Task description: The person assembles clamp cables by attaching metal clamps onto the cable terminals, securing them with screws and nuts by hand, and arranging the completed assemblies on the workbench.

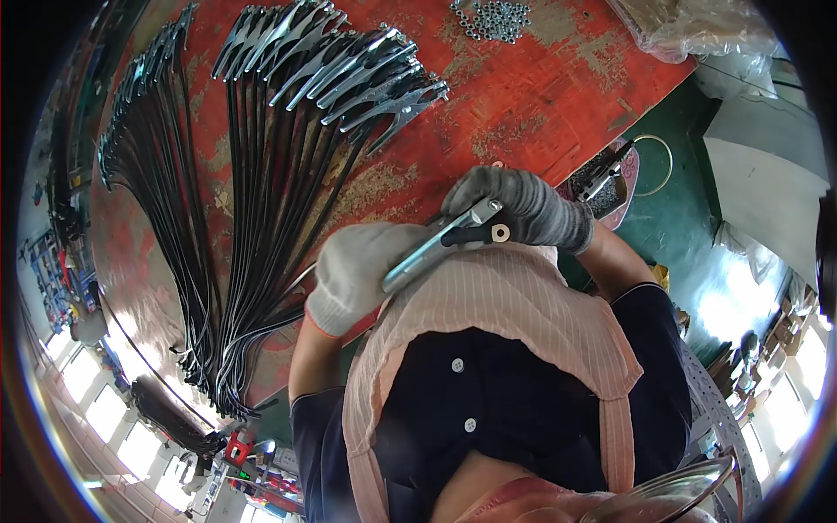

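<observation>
A silver metal clamp (427,257) lies slantwise in front of the apron, held between both gloved hands. My left hand (353,266), in a pale grey glove, is closed around its lower-left part. My right hand (523,205), in a darker grey glove, has its fingers bent over the upper end of the clamp. Below these fingers, a black cable end (471,235) with a ring terminal (500,233) sticks out beside the clamp. The fingertips of both hands are partly hidden.
On the worn red table (488,113) lie fanned bundles of black cables (253,200) with metal clamps (323,61). Many small nuts (495,22) are heaped at the far edge. A pink container (623,187) of small dark parts and plastic wrapping (697,30) are at the right.
</observation>
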The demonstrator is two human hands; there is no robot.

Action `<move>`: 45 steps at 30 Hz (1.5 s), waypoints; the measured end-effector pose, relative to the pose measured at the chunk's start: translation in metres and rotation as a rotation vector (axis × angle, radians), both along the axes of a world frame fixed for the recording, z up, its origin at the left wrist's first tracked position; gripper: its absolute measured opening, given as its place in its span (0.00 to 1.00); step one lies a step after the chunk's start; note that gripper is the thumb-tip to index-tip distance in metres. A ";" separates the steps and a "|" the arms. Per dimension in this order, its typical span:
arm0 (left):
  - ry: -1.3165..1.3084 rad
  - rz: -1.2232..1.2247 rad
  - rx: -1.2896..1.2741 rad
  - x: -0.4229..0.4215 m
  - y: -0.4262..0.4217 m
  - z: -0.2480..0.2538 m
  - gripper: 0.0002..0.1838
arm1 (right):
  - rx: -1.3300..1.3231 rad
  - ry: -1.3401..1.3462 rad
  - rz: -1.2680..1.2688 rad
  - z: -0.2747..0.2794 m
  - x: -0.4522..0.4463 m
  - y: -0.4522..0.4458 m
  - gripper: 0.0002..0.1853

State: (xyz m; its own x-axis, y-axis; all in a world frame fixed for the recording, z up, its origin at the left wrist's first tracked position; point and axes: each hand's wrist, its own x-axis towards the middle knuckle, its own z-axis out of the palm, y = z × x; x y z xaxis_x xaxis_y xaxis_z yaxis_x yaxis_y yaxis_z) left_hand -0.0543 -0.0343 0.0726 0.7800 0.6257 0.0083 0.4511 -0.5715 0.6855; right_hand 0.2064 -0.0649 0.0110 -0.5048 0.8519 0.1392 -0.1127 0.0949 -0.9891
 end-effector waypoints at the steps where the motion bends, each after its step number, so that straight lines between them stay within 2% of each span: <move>1: -0.007 0.038 -0.011 -0.005 0.003 -0.001 0.13 | -0.080 0.024 -0.038 0.001 0.002 -0.001 0.15; 2: 0.029 0.088 -0.102 -0.012 0.007 0.001 0.13 | -0.198 0.052 -0.045 0.007 0.009 -0.001 0.18; 5: -0.059 0.192 -0.239 -0.013 0.001 -0.002 0.13 | -0.231 -0.002 -0.034 0.010 0.014 0.001 0.19; 9: -0.135 0.436 -0.203 -0.003 -0.019 -0.007 0.13 | -0.237 0.013 -0.075 0.008 0.014 0.003 0.19; 13: -0.095 0.631 -0.291 0.006 -0.034 -0.010 0.13 | -0.206 0.058 -0.092 0.004 0.010 0.003 0.19; 18: -0.057 0.519 -0.240 0.004 -0.023 -0.003 0.13 | -0.240 0.227 -0.078 0.004 0.013 0.000 0.24; 21: -0.034 0.458 -0.219 0.001 -0.019 -0.001 0.14 | -0.290 0.203 -0.122 0.007 0.006 -0.001 0.28; 24: -0.022 0.415 -0.214 -0.001 -0.016 0.000 0.14 | -0.238 0.214 -0.165 0.006 0.003 -0.003 0.18; 29: -0.014 0.353 -0.193 -0.004 -0.014 -0.005 0.13 | -0.268 0.244 -0.189 0.009 -0.001 -0.006 0.18; 32: -0.084 0.394 -0.284 -0.001 -0.014 -0.006 0.14 | -0.295 0.242 -0.204 0.007 -0.001 -0.007 0.17; 35: -0.084 0.395 -0.253 0.004 -0.001 -0.006 0.19 | -0.341 0.230 -0.258 0.005 -0.002 -0.006 0.18; 36: -0.066 0.348 0.086 0.004 0.005 -0.013 0.24 | -0.356 0.220 -0.284 0.005 -0.002 -0.004 0.18; 39: 0.049 0.197 0.453 0.030 0.020 -0.007 0.26 | -0.473 0.194 -0.316 -0.015 0.000 0.004 0.19; 40: 0.068 0.149 0.499 0.038 0.021 -0.019 0.26 | -0.451 0.155 -0.327 -0.021 0.001 0.007 0.18; 41: 0.218 0.128 0.446 0.041 0.019 -0.037 0.27 | -0.487 0.077 -0.310 -0.021 0.005 0.011 0.18; 44: 0.310 0.156 0.527 0.052 0.020 -0.063 0.26 | -0.617 -0.099 -0.268 -0.030 0.018 0.020 0.16; 45: 0.321 0.127 0.581 0.054 0.021 -0.065 0.26 | -0.338 -0.290 -0.271 -0.034 0.027 0.024 0.16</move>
